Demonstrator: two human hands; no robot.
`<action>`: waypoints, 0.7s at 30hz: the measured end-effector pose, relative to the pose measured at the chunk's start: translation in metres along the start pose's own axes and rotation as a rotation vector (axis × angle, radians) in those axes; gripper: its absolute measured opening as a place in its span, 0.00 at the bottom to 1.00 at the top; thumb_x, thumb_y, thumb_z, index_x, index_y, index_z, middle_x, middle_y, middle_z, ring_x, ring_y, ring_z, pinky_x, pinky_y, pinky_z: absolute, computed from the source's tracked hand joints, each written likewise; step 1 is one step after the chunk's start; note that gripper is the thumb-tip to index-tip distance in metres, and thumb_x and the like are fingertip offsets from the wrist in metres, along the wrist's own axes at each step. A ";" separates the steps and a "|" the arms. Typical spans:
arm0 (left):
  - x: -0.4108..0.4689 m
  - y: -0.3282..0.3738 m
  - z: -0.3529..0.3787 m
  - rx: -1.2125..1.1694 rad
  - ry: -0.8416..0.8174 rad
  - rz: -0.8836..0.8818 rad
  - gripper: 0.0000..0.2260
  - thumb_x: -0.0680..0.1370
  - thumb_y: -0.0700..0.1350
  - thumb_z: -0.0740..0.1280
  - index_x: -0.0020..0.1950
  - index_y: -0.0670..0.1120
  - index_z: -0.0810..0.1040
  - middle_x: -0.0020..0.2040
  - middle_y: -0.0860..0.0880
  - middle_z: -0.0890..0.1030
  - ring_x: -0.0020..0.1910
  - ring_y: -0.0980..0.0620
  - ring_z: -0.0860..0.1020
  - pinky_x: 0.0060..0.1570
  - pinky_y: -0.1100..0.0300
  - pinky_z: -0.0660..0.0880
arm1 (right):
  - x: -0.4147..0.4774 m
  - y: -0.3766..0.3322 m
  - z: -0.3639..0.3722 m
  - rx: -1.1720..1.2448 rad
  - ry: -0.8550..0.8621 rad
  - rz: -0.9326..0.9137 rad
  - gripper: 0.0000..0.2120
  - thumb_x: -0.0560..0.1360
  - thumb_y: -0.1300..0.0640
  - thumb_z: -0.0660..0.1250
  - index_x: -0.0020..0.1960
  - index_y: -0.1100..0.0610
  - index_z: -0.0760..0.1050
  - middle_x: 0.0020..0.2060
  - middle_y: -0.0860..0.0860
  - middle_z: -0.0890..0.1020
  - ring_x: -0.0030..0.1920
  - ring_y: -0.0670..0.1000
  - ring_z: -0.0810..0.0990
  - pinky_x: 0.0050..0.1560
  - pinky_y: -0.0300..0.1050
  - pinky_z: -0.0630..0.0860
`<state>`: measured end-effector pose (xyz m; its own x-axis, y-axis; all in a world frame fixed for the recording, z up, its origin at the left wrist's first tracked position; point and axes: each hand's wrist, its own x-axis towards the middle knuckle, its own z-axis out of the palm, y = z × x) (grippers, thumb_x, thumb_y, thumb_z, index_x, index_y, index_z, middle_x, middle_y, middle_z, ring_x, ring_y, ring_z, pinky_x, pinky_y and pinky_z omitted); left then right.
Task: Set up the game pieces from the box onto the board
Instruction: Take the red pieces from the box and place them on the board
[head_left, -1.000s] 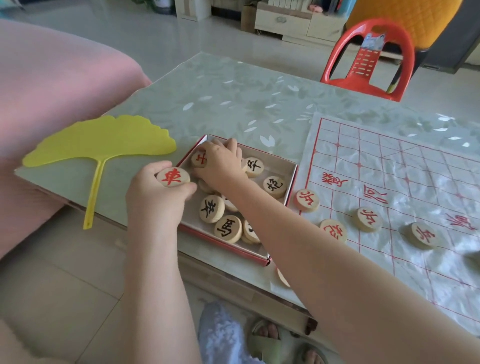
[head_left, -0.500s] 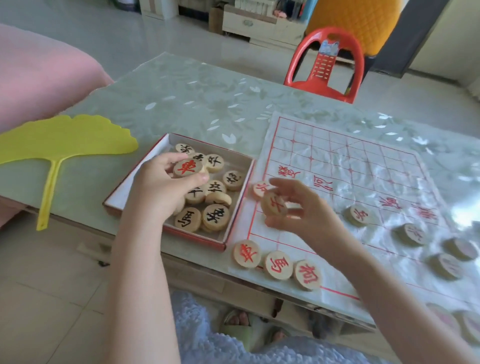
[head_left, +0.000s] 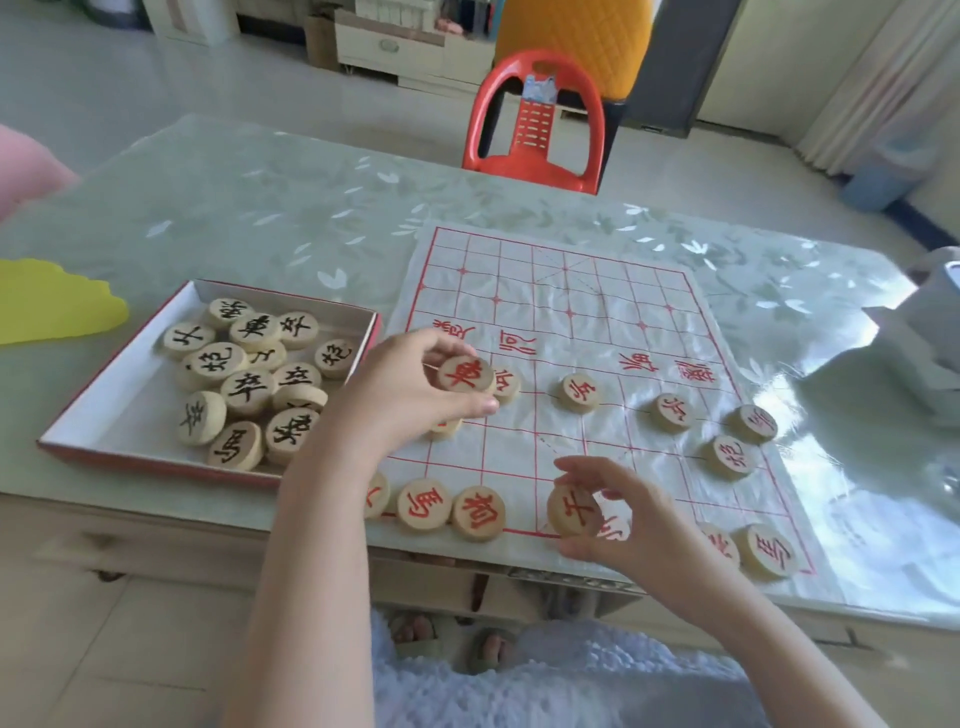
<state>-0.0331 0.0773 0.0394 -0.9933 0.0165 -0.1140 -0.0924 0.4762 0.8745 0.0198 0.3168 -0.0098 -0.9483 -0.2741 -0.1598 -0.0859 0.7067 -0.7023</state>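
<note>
Here the left hand (head_left: 410, 395) pinches a round wooden disc (head_left: 465, 375) inked in red with 車, held over the left edge of the board (head_left: 571, 291), a crinkled sheet printed with a red grid. The right hand (head_left: 623, 514) grips a second disc (head_left: 574, 509) above the front row; its red character is tilted and hard to read. The 馬 disc (head_left: 423, 505) and 相 disc (head_left: 478, 513) lie there, and the left forearm half hides another. Black-lettered discs (head_left: 247, 387) heap in the shallow red-rimmed box (head_left: 130, 410) on the glossy tabletop (head_left: 260, 208). A yellow fan (head_left: 47, 301) is cut off at left.
</note>
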 end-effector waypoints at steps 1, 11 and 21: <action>0.001 0.003 0.005 0.029 -0.022 0.008 0.20 0.61 0.52 0.78 0.50 0.56 0.77 0.47 0.58 0.82 0.48 0.60 0.79 0.48 0.62 0.76 | -0.001 0.001 -0.001 0.000 0.003 -0.003 0.28 0.65 0.48 0.75 0.60 0.32 0.66 0.51 0.29 0.74 0.56 0.29 0.68 0.53 0.24 0.65; 0.007 0.014 0.019 0.129 -0.070 0.039 0.21 0.62 0.53 0.77 0.52 0.57 0.76 0.47 0.59 0.81 0.49 0.61 0.78 0.55 0.58 0.75 | 0.010 -0.012 0.010 -0.094 -0.079 -0.098 0.32 0.69 0.50 0.72 0.68 0.39 0.60 0.55 0.35 0.71 0.54 0.26 0.62 0.59 0.36 0.61; 0.010 0.013 0.022 0.103 -0.079 0.061 0.20 0.62 0.50 0.78 0.51 0.56 0.77 0.46 0.58 0.81 0.47 0.62 0.79 0.47 0.65 0.74 | 0.010 -0.005 0.015 -0.088 -0.062 -0.111 0.35 0.68 0.50 0.72 0.68 0.40 0.58 0.55 0.36 0.69 0.56 0.28 0.61 0.58 0.36 0.60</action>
<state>-0.0423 0.1032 0.0392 -0.9881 0.1153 -0.1021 -0.0203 0.5594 0.8286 0.0155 0.3009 -0.0184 -0.9111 -0.3915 -0.1289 -0.2184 0.7238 -0.6546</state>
